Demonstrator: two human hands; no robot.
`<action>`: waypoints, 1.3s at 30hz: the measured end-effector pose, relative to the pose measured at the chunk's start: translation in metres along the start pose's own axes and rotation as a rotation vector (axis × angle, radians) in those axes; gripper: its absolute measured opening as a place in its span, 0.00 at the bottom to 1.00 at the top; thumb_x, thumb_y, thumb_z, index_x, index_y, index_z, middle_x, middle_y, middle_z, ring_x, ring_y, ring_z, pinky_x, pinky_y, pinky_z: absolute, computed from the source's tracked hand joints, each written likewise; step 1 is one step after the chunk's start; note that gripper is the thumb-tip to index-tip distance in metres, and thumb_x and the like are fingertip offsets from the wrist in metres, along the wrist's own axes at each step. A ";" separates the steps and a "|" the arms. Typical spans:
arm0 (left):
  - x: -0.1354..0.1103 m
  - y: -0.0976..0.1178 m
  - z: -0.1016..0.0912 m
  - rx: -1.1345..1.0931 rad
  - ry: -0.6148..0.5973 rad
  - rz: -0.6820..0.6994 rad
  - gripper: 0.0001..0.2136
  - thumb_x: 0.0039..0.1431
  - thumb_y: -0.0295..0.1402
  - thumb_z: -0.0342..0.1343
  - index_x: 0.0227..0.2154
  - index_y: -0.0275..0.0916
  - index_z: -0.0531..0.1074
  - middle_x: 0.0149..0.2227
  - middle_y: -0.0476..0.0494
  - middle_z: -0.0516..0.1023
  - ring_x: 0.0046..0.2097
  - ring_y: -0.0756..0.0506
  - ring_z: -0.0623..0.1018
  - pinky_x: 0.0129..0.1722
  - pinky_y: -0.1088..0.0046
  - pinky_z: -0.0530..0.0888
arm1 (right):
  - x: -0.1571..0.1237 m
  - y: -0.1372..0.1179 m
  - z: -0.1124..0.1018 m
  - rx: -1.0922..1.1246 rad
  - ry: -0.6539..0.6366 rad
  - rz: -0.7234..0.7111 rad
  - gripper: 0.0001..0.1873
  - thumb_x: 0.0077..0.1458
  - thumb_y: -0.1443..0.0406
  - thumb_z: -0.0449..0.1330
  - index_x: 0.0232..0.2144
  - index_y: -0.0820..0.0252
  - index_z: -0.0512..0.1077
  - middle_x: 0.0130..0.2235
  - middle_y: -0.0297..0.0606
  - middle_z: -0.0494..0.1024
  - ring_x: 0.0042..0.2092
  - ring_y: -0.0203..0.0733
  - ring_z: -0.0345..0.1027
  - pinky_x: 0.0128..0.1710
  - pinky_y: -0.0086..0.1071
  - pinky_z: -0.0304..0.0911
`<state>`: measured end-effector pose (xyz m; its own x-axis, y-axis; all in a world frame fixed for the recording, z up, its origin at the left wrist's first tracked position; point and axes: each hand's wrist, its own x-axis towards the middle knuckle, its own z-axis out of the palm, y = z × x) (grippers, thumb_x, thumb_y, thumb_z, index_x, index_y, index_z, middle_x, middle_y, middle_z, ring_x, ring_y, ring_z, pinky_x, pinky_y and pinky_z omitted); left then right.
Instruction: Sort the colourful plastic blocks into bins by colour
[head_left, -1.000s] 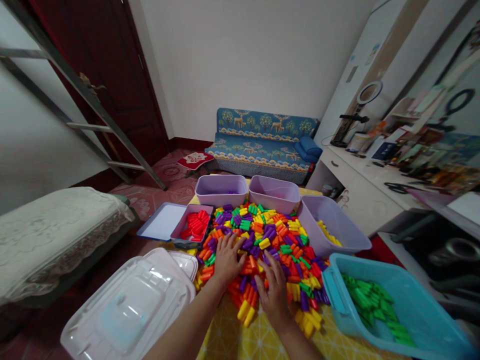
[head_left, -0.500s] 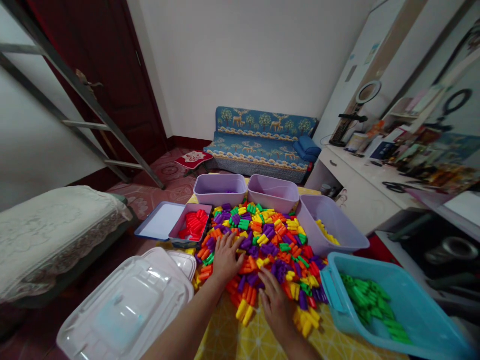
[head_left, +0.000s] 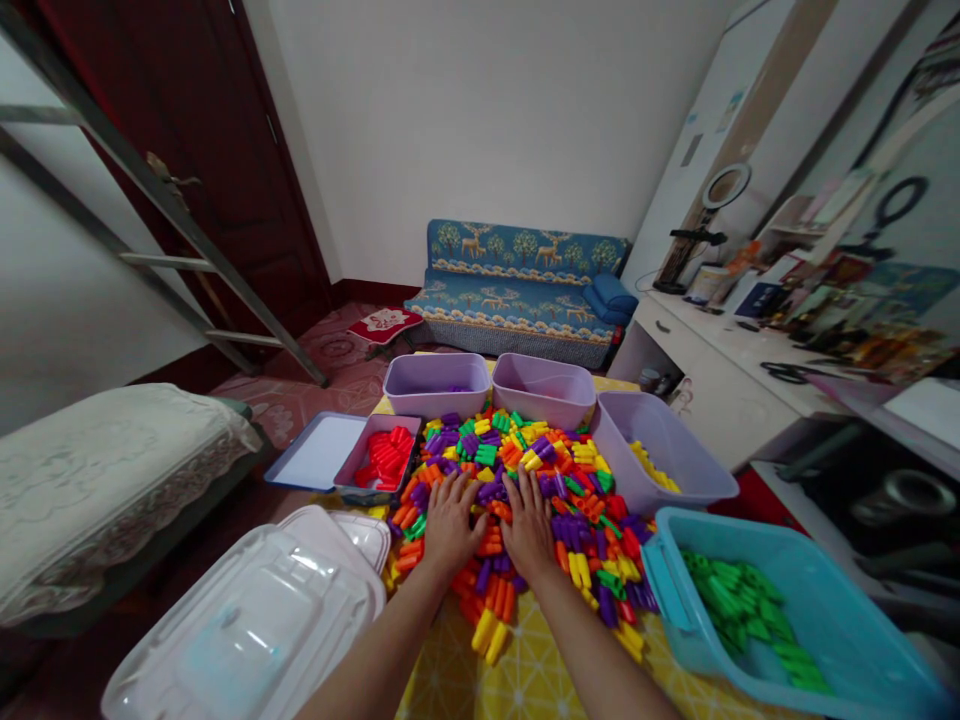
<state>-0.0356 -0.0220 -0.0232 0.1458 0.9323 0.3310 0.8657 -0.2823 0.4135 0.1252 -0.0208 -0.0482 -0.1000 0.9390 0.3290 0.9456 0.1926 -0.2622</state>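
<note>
A wide pile of plastic building pieces [head_left: 570,540] in orange, yellow, purple, green and red covers the middle of the table. My left hand [head_left: 452,522] lies palm down on its near left part, fingers spread over orange and purple pieces. Beside it my right hand [head_left: 529,524] rests flat on the pile, fingers stretched forward among purple and orange pieces. Nothing shows in the grip of either hand; what lies under the palms is hidden. Red pieces [head_left: 388,456] fill part of a box at the left, and green pieces [head_left: 739,605] lie in a blue tub [head_left: 855,610] at the right.
Two purple bins [head_left: 436,398] stand behind the pile; a third purple bin [head_left: 675,440] at right holds yellow pieces. White lids [head_left: 247,610] lie at the near left. A yellow patterned cloth [head_left: 510,680] covers the table. Beyond stand a blue sofa [head_left: 517,285] and a ladder [head_left: 172,262].
My right hand has moved forward and slightly left, from the near edge of the pile onto its middle, beside my left hand. The left hand stays nearly in place.
</note>
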 end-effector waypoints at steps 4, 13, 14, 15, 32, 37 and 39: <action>0.001 0.000 0.001 -0.024 0.020 -0.006 0.21 0.56 0.33 0.56 0.54 0.45 0.69 0.60 0.44 0.67 0.63 0.38 0.61 0.64 0.50 0.55 | 0.001 -0.005 -0.001 -0.019 -0.001 0.021 0.37 0.54 0.70 0.52 0.65 0.49 0.52 0.70 0.36 0.44 0.70 0.50 0.32 0.62 0.52 0.49; 0.020 -0.005 -0.001 -0.296 0.102 -0.193 0.11 0.58 0.37 0.54 0.40 0.39 0.76 0.43 0.41 0.78 0.50 0.39 0.73 0.52 0.58 0.68 | -0.002 -0.007 -0.001 -0.011 0.057 0.004 0.33 0.55 0.71 0.52 0.63 0.50 0.56 0.69 0.38 0.46 0.69 0.50 0.34 0.62 0.53 0.49; 0.023 -0.007 -0.001 -0.357 0.111 -0.239 0.11 0.58 0.38 0.53 0.38 0.39 0.76 0.41 0.41 0.79 0.48 0.39 0.74 0.50 0.59 0.70 | -0.002 -0.006 -0.001 -0.015 0.054 0.005 0.33 0.55 0.70 0.52 0.63 0.50 0.56 0.70 0.38 0.45 0.69 0.50 0.35 0.62 0.53 0.49; 0.026 -0.008 0.000 -0.435 0.115 -0.279 0.11 0.58 0.39 0.53 0.37 0.38 0.76 0.39 0.41 0.79 0.47 0.40 0.75 0.49 0.60 0.70 | -0.002 -0.006 -0.001 -0.020 0.051 0.006 0.33 0.56 0.70 0.52 0.63 0.50 0.56 0.70 0.38 0.45 0.69 0.50 0.35 0.62 0.53 0.49; 0.052 0.007 -0.011 -1.348 0.097 -0.692 0.18 0.48 0.39 0.65 0.41 0.37 0.73 0.35 0.46 0.79 0.33 0.48 0.78 0.30 0.75 0.75 | 0.000 -0.006 -0.003 -0.009 -0.005 0.029 0.28 0.58 0.69 0.50 0.61 0.49 0.60 0.69 0.38 0.47 0.69 0.50 0.35 0.61 0.56 0.47; 0.056 0.017 -0.018 -1.756 -0.083 -0.980 0.07 0.58 0.34 0.58 0.33 0.34 0.73 0.28 0.47 0.77 0.23 0.55 0.73 0.23 0.82 0.73 | -0.001 -0.008 -0.003 -0.014 -0.003 0.043 0.30 0.55 0.70 0.52 0.61 0.50 0.61 0.69 0.36 0.45 0.70 0.50 0.34 0.62 0.53 0.46; 0.056 0.020 -0.022 -1.873 -0.157 -1.044 0.07 0.62 0.33 0.53 0.34 0.33 0.72 0.30 0.44 0.79 0.24 0.54 0.75 0.24 0.82 0.73 | -0.001 -0.008 -0.002 -0.015 -0.002 0.050 0.32 0.53 0.71 0.52 0.61 0.49 0.61 0.70 0.34 0.44 0.70 0.49 0.32 0.63 0.52 0.46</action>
<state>-0.0209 0.0199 0.0218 0.1676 0.8332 -0.5270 -0.7157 0.4705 0.5162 0.1180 -0.0240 -0.0445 -0.0533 0.9479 0.3140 0.9540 0.1412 -0.2645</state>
